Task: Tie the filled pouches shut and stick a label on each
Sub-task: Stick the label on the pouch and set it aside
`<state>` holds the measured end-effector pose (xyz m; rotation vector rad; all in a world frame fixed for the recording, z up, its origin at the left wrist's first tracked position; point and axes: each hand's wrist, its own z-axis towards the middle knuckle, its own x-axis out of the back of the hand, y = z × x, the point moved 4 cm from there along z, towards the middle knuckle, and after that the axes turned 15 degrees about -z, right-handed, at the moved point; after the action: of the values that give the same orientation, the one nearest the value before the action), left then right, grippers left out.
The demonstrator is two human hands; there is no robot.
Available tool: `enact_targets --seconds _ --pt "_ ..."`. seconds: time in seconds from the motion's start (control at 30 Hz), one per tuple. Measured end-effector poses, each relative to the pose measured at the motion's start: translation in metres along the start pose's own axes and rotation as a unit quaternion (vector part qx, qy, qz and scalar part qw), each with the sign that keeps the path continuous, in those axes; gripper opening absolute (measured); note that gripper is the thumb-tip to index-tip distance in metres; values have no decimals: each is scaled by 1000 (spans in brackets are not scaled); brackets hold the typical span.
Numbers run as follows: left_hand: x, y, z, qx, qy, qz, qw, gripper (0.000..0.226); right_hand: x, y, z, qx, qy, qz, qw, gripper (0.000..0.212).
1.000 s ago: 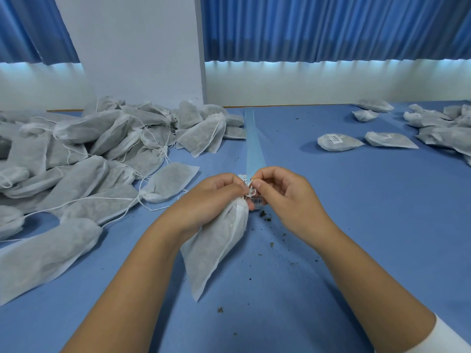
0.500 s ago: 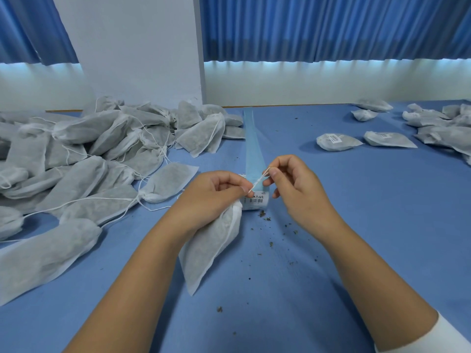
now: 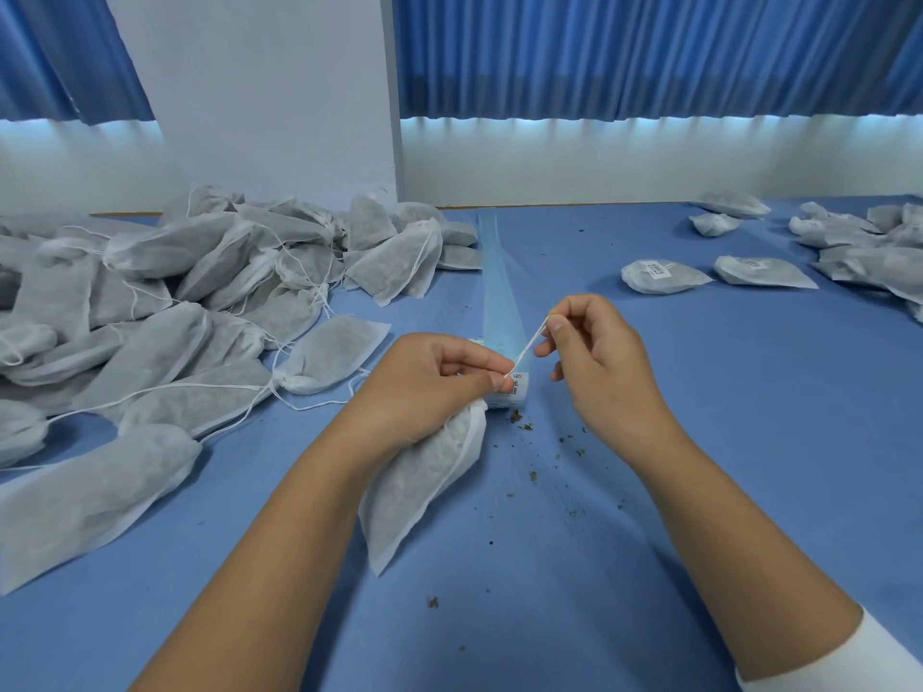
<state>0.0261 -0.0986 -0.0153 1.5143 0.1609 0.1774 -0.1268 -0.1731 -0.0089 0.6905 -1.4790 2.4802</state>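
Nearest, a filled nonwoven pouch (image 3: 419,496) is held slanted over the blue table (image 3: 724,467). Its gathered neck is enclosed in the left hand (image 3: 424,387), whose fingers are curled round it. From that neck the white drawstring (image 3: 527,347) is drawn taut, up and to the right, and is pinched between thumb and forefinger of the right hand (image 3: 594,362).

The step in hand is judged to be the tightening of the tie. The pull should be made steadily along the string's line while the neck is clamped, so that no filling is shed; loose crumbs (image 3: 516,417) are noted on the table.

Just behind the left hand, a label (image 3: 512,399) is seen at the end of a pale backing strip (image 3: 499,292). Farther left, a heap of unlabelled pouches (image 3: 200,302) with trailing strings is recorded. At the far right, labelled pouches (image 3: 659,277) are laid out.
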Motion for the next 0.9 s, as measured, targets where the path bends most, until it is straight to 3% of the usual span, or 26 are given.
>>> enact_targets --seconds 0.27,0.6,0.7,0.9 --pt "7 -3 4 -24 47 -17 998 9 -2 -3 -1 -6 -25 64 998 15" --pt "35 -6 9 -112 289 8 951 36 -26 -26 -28 94 -108 64 988 13" --pt "37 -6 9 -117 309 -11 944 35 -36 -30 -35 132 -136 40 981 21" --pt "29 -1 7 -122 301 -90 942 33 -47 -26 -38 126 -205 22 970 19"
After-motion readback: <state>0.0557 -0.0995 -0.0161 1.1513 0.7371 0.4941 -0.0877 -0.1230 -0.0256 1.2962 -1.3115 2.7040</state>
